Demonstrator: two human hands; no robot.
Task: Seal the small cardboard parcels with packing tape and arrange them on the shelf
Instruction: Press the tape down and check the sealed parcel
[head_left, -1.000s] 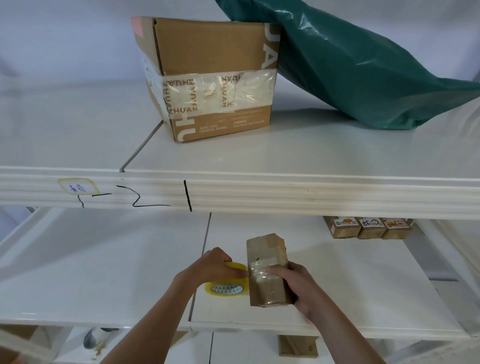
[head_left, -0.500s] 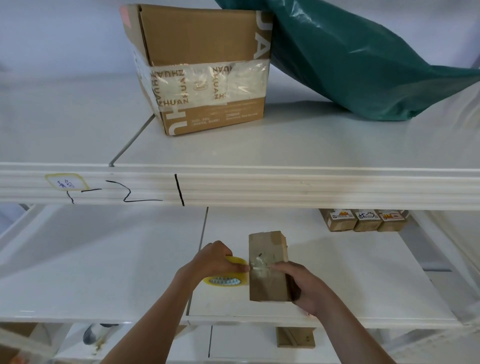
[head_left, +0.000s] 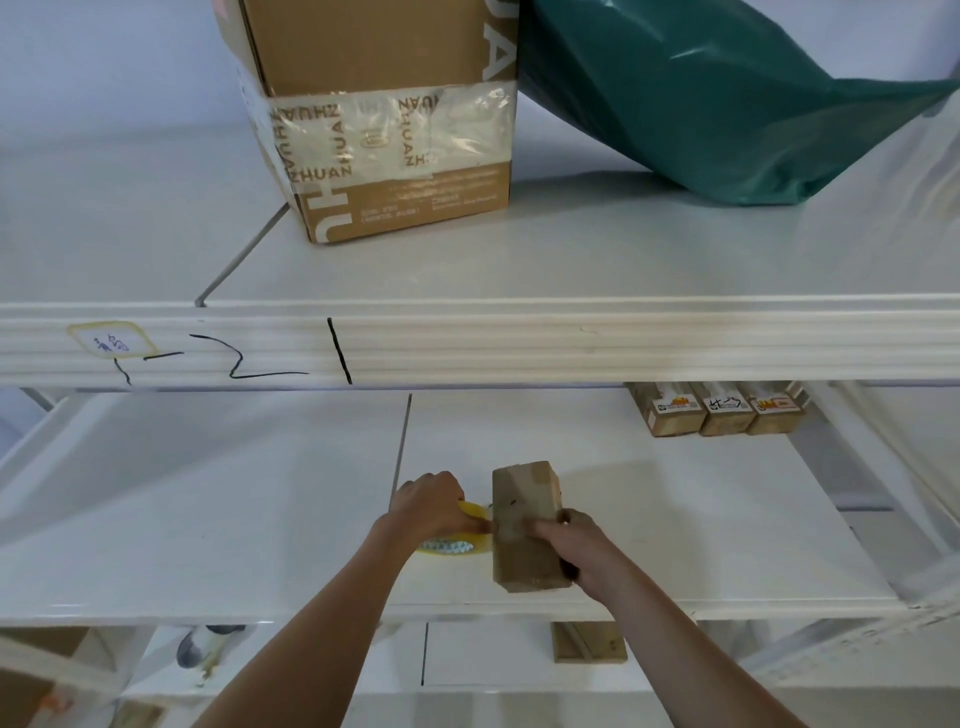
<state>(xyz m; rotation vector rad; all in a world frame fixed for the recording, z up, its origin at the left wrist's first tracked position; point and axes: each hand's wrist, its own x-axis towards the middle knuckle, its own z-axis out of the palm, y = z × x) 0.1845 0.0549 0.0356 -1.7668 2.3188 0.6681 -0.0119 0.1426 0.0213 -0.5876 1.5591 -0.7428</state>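
Note:
A small brown cardboard parcel (head_left: 524, 499) lies lengthwise on the lower white shelf (head_left: 675, 525), near its front edge. My right hand (head_left: 571, 545) grips the parcel's right side, with the thumb pressed across its top. Just left of it, my left hand (head_left: 431, 506) holds a yellow roll of packing tape (head_left: 457, 543) against the parcel's left side. A strip of clear tape runs over the parcel under my right thumb. Three sealed small parcels (head_left: 719, 413) with labels stand in a row at the back right of the same shelf.
On the upper shelf (head_left: 623, 249) stand a large taped cardboard box (head_left: 384, 119) and a green plastic bag (head_left: 717, 98). The upper shelf's front rail (head_left: 519, 345) bears black marks and a label. Another small box (head_left: 589, 642) lies on the level below.
The parcel has tipped from nearly upright to flatter on the shelf. Both hands stayed on it, the roll pressed closer to its left side. The view shifted down slightly.

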